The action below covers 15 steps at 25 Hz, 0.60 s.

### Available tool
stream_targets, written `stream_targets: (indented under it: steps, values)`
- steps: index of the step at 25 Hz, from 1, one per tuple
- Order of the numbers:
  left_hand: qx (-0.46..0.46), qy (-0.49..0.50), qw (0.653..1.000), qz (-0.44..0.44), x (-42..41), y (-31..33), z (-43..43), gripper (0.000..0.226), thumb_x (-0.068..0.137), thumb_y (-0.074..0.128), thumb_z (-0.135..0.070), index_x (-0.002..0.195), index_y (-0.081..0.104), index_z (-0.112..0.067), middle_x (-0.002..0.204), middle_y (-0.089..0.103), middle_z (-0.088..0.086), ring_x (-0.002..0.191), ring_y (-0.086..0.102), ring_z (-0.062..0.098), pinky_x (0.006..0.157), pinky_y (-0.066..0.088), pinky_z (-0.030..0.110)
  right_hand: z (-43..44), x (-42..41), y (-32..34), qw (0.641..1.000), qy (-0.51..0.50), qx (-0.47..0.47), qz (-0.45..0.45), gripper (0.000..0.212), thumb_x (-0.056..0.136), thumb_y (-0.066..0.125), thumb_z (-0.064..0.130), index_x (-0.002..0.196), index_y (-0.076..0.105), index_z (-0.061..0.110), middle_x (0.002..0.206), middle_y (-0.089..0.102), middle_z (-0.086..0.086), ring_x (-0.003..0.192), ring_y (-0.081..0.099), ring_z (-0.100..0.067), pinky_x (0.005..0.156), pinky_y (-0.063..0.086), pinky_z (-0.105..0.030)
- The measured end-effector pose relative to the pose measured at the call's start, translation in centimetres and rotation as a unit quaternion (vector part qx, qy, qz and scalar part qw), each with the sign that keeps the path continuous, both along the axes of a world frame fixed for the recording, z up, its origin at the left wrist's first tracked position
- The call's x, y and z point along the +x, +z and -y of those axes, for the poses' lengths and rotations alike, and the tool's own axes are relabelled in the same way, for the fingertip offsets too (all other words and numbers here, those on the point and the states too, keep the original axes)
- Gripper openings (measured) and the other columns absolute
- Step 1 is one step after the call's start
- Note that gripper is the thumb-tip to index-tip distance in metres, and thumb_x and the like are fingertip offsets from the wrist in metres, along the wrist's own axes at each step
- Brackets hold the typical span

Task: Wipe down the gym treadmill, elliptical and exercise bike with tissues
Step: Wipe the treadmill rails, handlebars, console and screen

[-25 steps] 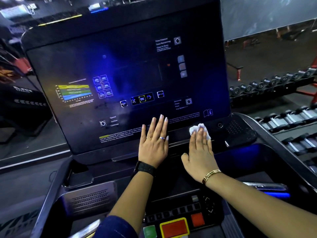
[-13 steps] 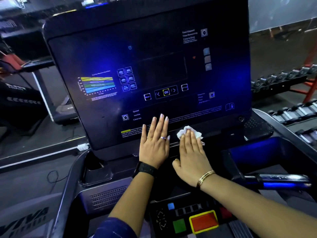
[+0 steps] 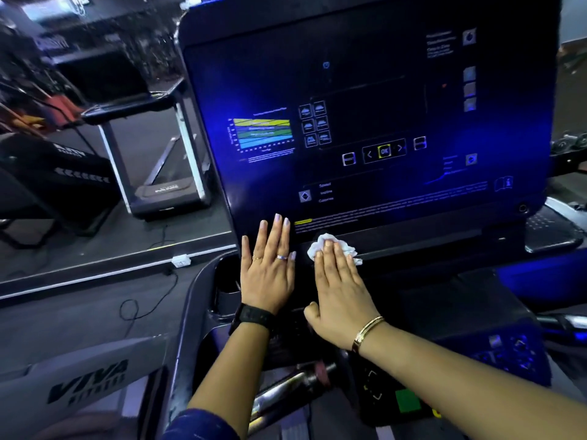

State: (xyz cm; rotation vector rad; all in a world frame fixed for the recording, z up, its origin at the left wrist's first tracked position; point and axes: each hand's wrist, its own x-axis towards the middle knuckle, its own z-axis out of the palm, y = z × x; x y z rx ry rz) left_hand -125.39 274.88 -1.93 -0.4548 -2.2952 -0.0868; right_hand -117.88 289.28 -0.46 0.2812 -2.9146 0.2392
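At the far left, a second black treadmill with pale uprights is being shown in the dim gym, its surroundings too blurred to be made out. A grey side panel lettered VIVA is being cut off by the lower left edge. On the glossy black treadmill console screen, a striped yellow, green and blue chart is being displayed, while the small white lettering around it is being left unreadable by glare and blur. The left hand is being laid flat and released, fingers spread, against the screen's lower left corner; a black wristband is being worn on its wrist and part of a dark blue sleeve is being cut off below. Just beside it, the crumpled white tissue is being pressed under the flattened right hand against the console's bottom edge, most of it being hidden beneath the fingers. A gold bracelet is being worn on that wrist. A green button is being partly hidden by the right forearm.
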Motion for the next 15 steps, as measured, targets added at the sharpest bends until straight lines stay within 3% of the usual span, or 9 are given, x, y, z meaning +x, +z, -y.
stream_targets:
  steps: [3,8,12,15]
  values:
    - [0.015,0.035,0.999,0.008,0.1,0.0,3.1,0.059,0.101,0.025,-0.037,0.155,0.011,-0.018,0.164,-0.005,-0.008,0.151,-0.002,0.013,0.121,-0.006,0.042,2.8,-0.4,-1.0,0.999,0.017,0.008,-0.035,0.089,0.070,0.029,0.043,0.144,0.028,-0.006,0.155,0.016,-0.026,0.146,0.013,-0.036,0.115,0.009,-0.046]
    - [0.058,0.054,0.996,0.040,0.7,0.4,6.6,0.062,0.101,0.022,-0.038,0.156,0.000,-0.022,0.162,0.011,0.003,0.151,-0.006,0.012,0.120,-0.008,0.043,6.0,-0.6,-1.9,0.993,0.098,0.046,-0.042,0.075,0.075,0.031,0.039,0.145,0.040,0.012,0.157,0.018,-0.009,0.147,0.016,-0.021,0.116,0.008,-0.044]
    - [0.092,0.011,0.992,0.090,0.8,1.2,7.8,0.059,0.103,0.002,-0.045,0.155,0.007,-0.015,0.161,0.020,0.005,0.150,-0.006,0.011,0.120,-0.010,0.041,8.0,-2.8,0.0,0.989,0.105,0.065,-0.081,0.075,0.078,0.028,0.037,0.150,0.027,0.015,0.158,0.023,-0.004,0.147,0.017,-0.017,0.118,0.007,-0.044]
    - [0.119,-0.021,0.988,0.097,0.8,1.8,7.9,0.065,0.102,0.002,-0.049,0.154,0.011,-0.011,0.161,0.016,0.000,0.150,-0.004,0.012,0.121,-0.011,0.037,8.3,-5.5,2.5,0.980,0.089,0.123,-0.127,0.071,0.084,0.008,0.038,0.153,0.004,0.020,0.161,-0.001,0.001,0.148,-0.003,-0.012,0.117,-0.012,-0.045]
